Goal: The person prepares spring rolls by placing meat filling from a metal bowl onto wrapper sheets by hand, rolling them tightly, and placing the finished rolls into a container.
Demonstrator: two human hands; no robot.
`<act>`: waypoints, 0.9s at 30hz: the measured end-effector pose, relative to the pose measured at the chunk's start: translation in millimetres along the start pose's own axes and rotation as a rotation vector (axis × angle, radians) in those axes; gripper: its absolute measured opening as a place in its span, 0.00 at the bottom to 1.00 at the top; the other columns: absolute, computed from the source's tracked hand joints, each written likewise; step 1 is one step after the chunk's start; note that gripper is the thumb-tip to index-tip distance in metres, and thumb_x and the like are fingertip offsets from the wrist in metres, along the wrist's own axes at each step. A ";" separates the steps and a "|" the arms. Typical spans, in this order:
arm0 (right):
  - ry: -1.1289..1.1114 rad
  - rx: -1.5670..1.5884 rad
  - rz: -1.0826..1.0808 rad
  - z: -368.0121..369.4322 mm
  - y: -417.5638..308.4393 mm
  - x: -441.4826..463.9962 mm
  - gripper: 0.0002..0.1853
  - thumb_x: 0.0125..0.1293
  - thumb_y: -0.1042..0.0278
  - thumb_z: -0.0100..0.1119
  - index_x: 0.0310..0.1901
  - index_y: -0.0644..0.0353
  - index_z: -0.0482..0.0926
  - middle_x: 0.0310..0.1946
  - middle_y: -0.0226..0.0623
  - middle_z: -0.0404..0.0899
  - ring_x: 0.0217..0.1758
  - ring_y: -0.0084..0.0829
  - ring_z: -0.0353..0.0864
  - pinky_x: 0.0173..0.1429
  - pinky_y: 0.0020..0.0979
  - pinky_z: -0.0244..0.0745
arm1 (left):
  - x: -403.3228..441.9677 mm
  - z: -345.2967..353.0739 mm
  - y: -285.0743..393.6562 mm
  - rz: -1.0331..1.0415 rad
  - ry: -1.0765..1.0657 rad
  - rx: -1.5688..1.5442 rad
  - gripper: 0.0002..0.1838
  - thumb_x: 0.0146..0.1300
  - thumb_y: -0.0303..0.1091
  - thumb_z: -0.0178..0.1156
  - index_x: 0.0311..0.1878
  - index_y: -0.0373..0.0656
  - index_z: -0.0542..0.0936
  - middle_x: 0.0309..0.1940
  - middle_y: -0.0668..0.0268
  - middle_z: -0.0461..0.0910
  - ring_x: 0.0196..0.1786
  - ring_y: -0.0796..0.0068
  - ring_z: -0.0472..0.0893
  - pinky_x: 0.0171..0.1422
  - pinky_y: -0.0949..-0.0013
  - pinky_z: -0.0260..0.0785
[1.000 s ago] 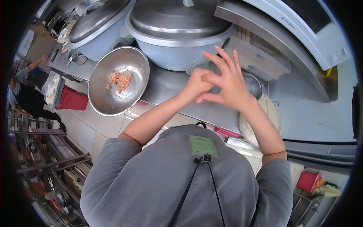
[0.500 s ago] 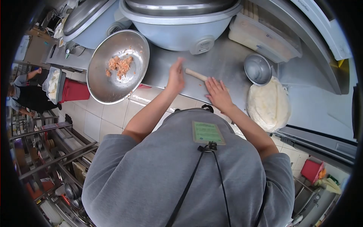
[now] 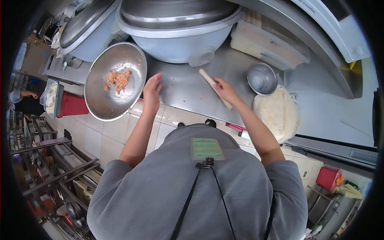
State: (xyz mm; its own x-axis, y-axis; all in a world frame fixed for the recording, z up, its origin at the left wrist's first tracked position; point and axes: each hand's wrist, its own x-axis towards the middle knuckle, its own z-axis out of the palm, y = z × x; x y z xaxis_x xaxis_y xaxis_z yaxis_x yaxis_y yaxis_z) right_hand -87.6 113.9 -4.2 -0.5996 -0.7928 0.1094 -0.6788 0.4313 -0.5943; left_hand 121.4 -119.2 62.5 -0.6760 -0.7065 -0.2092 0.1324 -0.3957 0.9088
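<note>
On the steel counter [image 3: 180, 80] lies a slim wooden rolling pin [image 3: 206, 77], set at a slant. My right hand [image 3: 227, 91] is closed around its middle, fingers curled over it. My left hand [image 3: 151, 94] is held with the fingers apart and nothing in it, just right of a large steel bowl [image 3: 138, 92]. Inside that bowl is a clump of orange-pink minced filling [image 3: 119, 81]. To the right of my right hand sit a small steel bowl [image 3: 262, 79] and a big pale mass of dough [image 3: 277, 114]. Small orange crumbs dot the counter.
Two large lidded blue tubs [image 3: 176, 44] line the back of the counter. A clear plastic box [image 3: 270, 48] stands at the back right. On the left are a red bin [image 3: 74, 100], a metal rack [image 3: 60, 160] and another person [image 3: 26, 102].
My left hand has moved left, away from the rolling pin towards the large bowl. The flat right hand has curled around the pin, which now lies at a steeper slant.
</note>
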 end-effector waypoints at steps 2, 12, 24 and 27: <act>-0.247 1.199 0.762 -25.6 -9.0 -14.5 0.18 0.66 0.55 0.54 0.50 0.59 0.72 0.35 0.36 0.74 0.32 0.27 0.74 0.32 0.28 0.72 | -7.3 -0.6 -2.3 -0.023 0.008 -0.021 0.18 0.67 0.42 0.51 0.52 0.40 0.75 0.56 0.64 0.72 0.63 0.70 0.65 0.67 0.59 0.51; 0.009 1.663 0.411 -234.8 22.1 43.8 0.15 0.64 0.70 0.48 0.48 0.72 0.67 0.38 0.41 0.72 0.29 0.26 0.71 0.27 0.23 0.71 | -45.3 1.4 -3.9 -0.096 -0.007 -0.060 0.21 0.67 0.46 0.49 0.53 0.39 0.73 0.60 0.59 0.69 0.64 0.66 0.65 0.67 0.59 0.54; 0.379 1.071 0.382 -278.5 49.0 208.6 0.20 0.62 0.61 0.58 0.52 0.63 0.73 0.36 0.38 0.77 0.32 0.24 0.74 0.32 0.21 0.70 | -73.5 -28.8 -5.4 -0.093 0.070 -0.113 0.18 0.67 0.44 0.49 0.52 0.41 0.74 0.57 0.60 0.72 0.61 0.66 0.69 0.63 0.62 0.59; 0.373 0.916 0.382 -275.1 48.5 203.4 0.20 0.61 0.59 0.60 0.51 0.63 0.74 0.37 0.37 0.78 0.33 0.24 0.75 0.34 0.22 0.70 | -62.7 -20.3 -1.3 -0.105 0.044 -0.085 0.18 0.67 0.44 0.50 0.51 0.42 0.74 0.56 0.61 0.73 0.60 0.68 0.69 0.62 0.63 0.60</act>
State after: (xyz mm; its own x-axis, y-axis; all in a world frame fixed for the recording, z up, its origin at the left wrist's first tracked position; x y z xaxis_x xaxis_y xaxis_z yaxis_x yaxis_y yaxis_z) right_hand -359.1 92.1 208.5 -0.9033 -0.4239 -0.0663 0.0678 0.0116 -0.9976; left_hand 178.3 -86.3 67.1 -0.6574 -0.6828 -0.3187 0.1246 -0.5156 0.8477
